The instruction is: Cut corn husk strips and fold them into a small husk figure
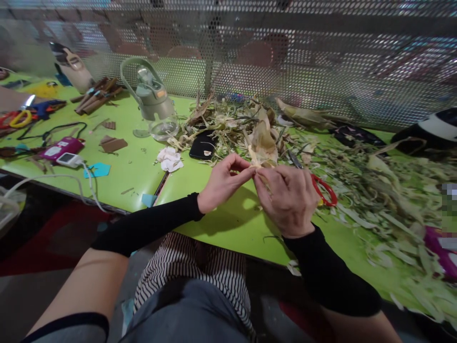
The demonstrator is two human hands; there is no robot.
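Note:
My left hand (pixel 225 183) pinches a pale strip of dried corn husk (pixel 255 161) between thumb and forefinger, just above the green table. Close against those fingertips, my right hand (pixel 292 199) is closed on the same husk from the other side, its fingers bent and partly hiding the piece. A larger dry husk (pixel 264 138) rises right behind my fingers. Red-handled scissors (pixel 325 190) lie beside my right hand, their blades partly covered. A black phone (pixel 203 145) and a crumpled white tissue (pixel 170 159) lie beyond my left hand.
Heaped husk scraps (pixel 385 190) cover the right and back of the green table (pixel 132 190). A clear bottle with a green lid (pixel 153 97) stands behind, against a perforated metal screen (pixel 243 52). Leftward are a purple device with a cable (pixel 61 148) and brown rolls (pixel 98 96).

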